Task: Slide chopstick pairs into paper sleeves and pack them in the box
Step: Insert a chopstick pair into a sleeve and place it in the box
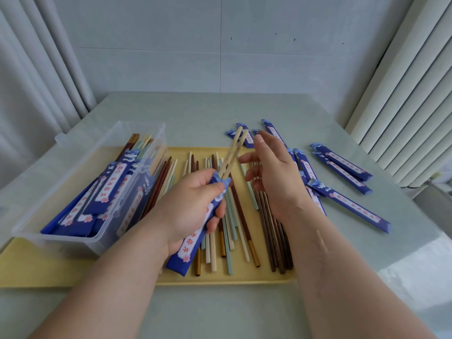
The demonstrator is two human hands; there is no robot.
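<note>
So the left hand (193,204) has its grip wrapped around a blue paper sleeve (195,231), thumb pressed near the open top end. A pair of pale chopsticks (233,152) is partway inside it, with most of their length sticking up and away out of the sleeve mouth. The sleeve's bottom end hangs down past the wrist, over the near part of the yellow tray (244,277).

The right hand (274,174) is just beside the chopstick pair, fingers spread loosely and holding nothing, not touching the sticks as far as I can see.

Under both hands the tray is covered with loose chopsticks (234,231) lying roughly parallel: mint green, cream, reddish brown with gold tips, and a bunch of dark brown ones toward the right.

On the left end of the tray sits a clear plastic box (73,199), tilted-looking from this angle, already holding several filled blue sleeves with chopstick ends poking out the far side.

Off to the right, on the pale green worktop (220,113), there are empty sleeves (342,167) scattered around, some overlapping, some behind the right hand. Curtains hang at both sides of the back wall.
</note>
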